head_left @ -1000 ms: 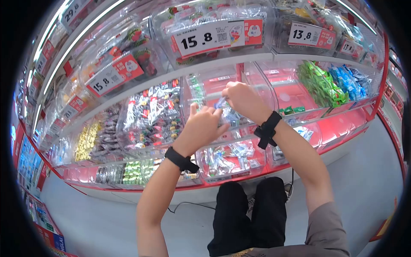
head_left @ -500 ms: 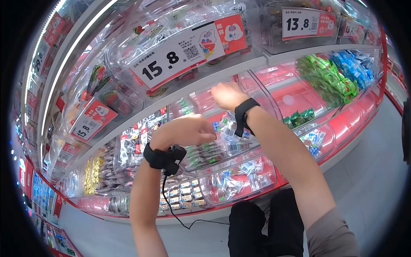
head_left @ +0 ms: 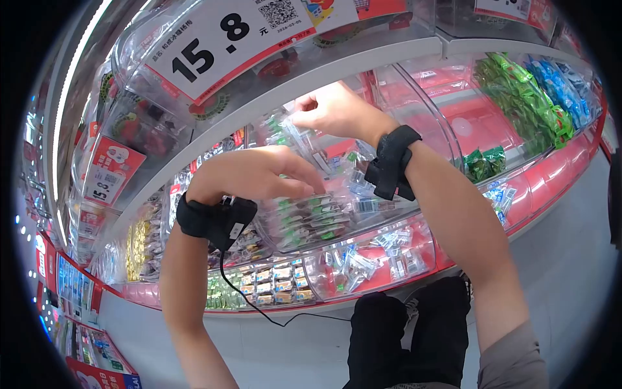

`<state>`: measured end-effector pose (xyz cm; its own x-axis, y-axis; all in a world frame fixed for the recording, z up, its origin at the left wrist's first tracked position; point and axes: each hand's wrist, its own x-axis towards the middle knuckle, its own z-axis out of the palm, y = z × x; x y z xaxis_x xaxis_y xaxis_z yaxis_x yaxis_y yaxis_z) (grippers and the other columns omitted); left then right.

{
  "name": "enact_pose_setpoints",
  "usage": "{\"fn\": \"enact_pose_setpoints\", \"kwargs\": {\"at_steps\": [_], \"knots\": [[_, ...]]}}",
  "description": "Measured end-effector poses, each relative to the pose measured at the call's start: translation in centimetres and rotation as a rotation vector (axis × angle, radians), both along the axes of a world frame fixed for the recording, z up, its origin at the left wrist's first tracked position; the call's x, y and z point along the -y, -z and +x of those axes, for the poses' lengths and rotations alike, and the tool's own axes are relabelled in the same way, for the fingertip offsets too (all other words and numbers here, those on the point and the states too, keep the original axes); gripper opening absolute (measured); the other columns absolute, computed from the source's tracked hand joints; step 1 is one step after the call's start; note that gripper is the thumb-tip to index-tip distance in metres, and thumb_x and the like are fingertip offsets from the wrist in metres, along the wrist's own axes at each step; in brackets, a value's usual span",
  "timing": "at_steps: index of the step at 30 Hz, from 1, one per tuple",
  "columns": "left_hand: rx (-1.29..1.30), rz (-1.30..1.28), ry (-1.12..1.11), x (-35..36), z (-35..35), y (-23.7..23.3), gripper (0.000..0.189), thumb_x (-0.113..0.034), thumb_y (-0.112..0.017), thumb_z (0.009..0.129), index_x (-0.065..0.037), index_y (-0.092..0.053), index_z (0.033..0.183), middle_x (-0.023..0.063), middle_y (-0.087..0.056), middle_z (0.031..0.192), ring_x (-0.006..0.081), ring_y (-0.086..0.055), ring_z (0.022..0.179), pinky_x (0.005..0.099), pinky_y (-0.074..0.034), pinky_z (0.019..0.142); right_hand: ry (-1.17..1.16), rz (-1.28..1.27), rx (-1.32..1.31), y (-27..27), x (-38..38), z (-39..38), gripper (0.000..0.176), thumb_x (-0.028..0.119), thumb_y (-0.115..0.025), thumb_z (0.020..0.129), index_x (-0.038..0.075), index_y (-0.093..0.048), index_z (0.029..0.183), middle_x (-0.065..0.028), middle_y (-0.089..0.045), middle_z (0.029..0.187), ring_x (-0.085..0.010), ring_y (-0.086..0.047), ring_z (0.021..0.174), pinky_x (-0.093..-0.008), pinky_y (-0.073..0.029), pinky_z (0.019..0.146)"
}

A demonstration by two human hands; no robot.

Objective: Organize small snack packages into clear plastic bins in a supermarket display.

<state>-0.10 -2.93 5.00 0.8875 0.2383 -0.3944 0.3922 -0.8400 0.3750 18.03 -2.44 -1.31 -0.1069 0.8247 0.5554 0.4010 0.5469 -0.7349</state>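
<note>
My left hand (head_left: 262,172) hangs palm-down over a row of small clear snack packets with green print (head_left: 311,217); its fingers are loosely bent and apart, with the tips close to the top packets. Beyond it, my right hand (head_left: 334,113) reaches under the shelf lip, thumb and forefinger pinched at a shiny clear snack packet (head_left: 299,136). The fingertips partly cover that packet. Loose silver-and-blue packets (head_left: 366,185) lie to the right, in the same clear bin.
A shelf edge (head_left: 343,59) with a large 15.8 price sign (head_left: 223,42) overhangs the bins. Clear dividers (head_left: 424,107) stand on the right, before green bags (head_left: 518,97). Lower bins hold small wrapped blocks (head_left: 282,282). A cable (head_left: 253,311) trails from my left wrist.
My right hand has moved left and farther back, and its fingers now pinch. My left hand has shifted left, fingers reaching lower over the packets. The view has come closer to the shelf.
</note>
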Motion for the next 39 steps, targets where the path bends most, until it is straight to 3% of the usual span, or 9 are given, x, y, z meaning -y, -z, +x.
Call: {"fn": "enact_pose_setpoints", "kwargs": {"at_steps": [3,6,10,14,20,27,33,36,39], "knots": [[-0.077,-0.017,0.033,-0.1,1.0,-0.7,0.028,-0.019,-0.057,0.09,-0.001,-0.064,0.11,0.0119,-0.067,0.104,0.0229,-0.062,0.097,0.0338,-0.046,0.088,-0.004,-0.039,0.105,-0.1,0.4,0.2,0.024,0.02,-0.063,0.067,-0.002,-0.067,0.075,-0.0167,-0.064,0.068,-0.0256,-0.06,0.062,-0.0359,-0.048,0.061],[-0.058,0.044,0.079,0.1,0.8,-1.0,0.031,-0.022,-0.057,0.088,-0.002,-0.064,0.111,0.0118,-0.067,0.105,0.0237,-0.063,0.097,0.0331,-0.047,0.088,0.051,-0.129,0.206,-0.4,1.0,0.5,0.024,0.021,-0.062,0.071,-0.002,-0.063,0.078,-0.0079,-0.062,0.071,-0.0156,-0.054,0.066,-0.0299,-0.046,0.064],[-0.014,0.027,0.079,1.2,-0.1,-1.6,0.034,-0.024,-0.058,0.088,-0.002,-0.063,0.113,0.0135,-0.067,0.107,0.0248,-0.064,0.097,0.0327,-0.047,0.088,0.048,-0.183,0.264,-0.7,1.3,0.6,0.026,0.023,-0.062,0.07,-0.002,-0.064,0.079,-0.0104,-0.062,0.072,-0.0188,-0.058,0.069,-0.0321,-0.047,0.066],[-0.013,0.003,0.106,-0.2,-1.5,-0.8,0.034,-0.02,-0.058,0.089,-0.003,-0.061,0.119,0.0108,-0.065,0.113,0.0238,-0.058,0.105,0.0332,-0.039,0.09,0.021,-0.224,0.302,-0.9,1.4,0.8,0.024,0.02,-0.061,0.071,-0.002,-0.064,0.078,-0.0095,-0.062,0.07,-0.0177,-0.059,0.065,-0.031,-0.049,0.061],[0.103,-0.09,0.136,-1.2,-2.0,0.2,0.034,-0.016,-0.059,0.086,-0.002,-0.062,0.116,0.0107,-0.064,0.114,0.0249,-0.059,0.103,0.034,-0.038,0.092,-0.126,-0.284,0.397,-1.5,2.0,1.1,0.018,0.015,-0.061,0.071,-0.003,-0.061,0.073,-0.0082,-0.063,0.068,-0.0152,-0.06,0.059,-0.0291,-0.049,0.056],[0.131,0.121,0.109,0.1,-1.8,0.6,0.028,-0.019,-0.06,0.085,-0.005,-0.063,0.109,0.0079,-0.066,0.1,0.0222,-0.059,0.091,0.0339,-0.035,0.087,-0.168,-0.318,0.55,-0.3,0.9,0.5,0.029,0.016,-0.065,0.069,-0.002,-0.063,0.092,-0.0058,-0.056,0.065,-0.0168,-0.06,0.057,-0.0317,-0.047,0.05],[0.145,0.092,0.1,0.1,-1.9,0.7,0.03,-0.021,-0.06,0.085,-0.005,-0.063,0.11,0.0074,-0.066,0.101,0.0221,-0.06,0.092,0.0325,-0.034,0.088,-0.508,-0.586,0.737,-1.0,1.5,0.3,0.047,0.019,-0.069,0.065,0.0,-0.061,0.107,-0.0063,-0.057,0.07,-0.0194,-0.059,0.061,-0.0343,-0.047,0.053],[0.109,0.05,0.073,0.0,-1.8,0.6,0.031,-0.021,-0.059,0.086,-0.004,-0.063,0.112,0.0069,-0.066,0.102,0.0212,-0.059,0.096,0.0323,-0.033,0.088,-0.527,-0.515,0.745,-0.2,1.1,0.6,0.044,0.019,-0.072,0.065,0.003,-0.062,0.105,-0.006,-0.059,0.073,-0.019,-0.058,0.064,-0.0348,-0.046,0.054],[0.135,0.036,0.121,-0.1,-1.9,0.7,0.032,-0.021,-0.058,0.087,-0.003,-0.062,0.113,0.0077,-0.064,0.107,0.0208,-0.057,0.101,0.0327,-0.031,0.09,-0.461,-0.598,0.855,0.6,0.0,0.4,0.05,0.024,-0.077,0.065,0.004,-0.065,0.109,-0.0128,-0.065,0.098,-0.0221,-0.063,0.089,-0.0351,-0.05,0.073]]}}
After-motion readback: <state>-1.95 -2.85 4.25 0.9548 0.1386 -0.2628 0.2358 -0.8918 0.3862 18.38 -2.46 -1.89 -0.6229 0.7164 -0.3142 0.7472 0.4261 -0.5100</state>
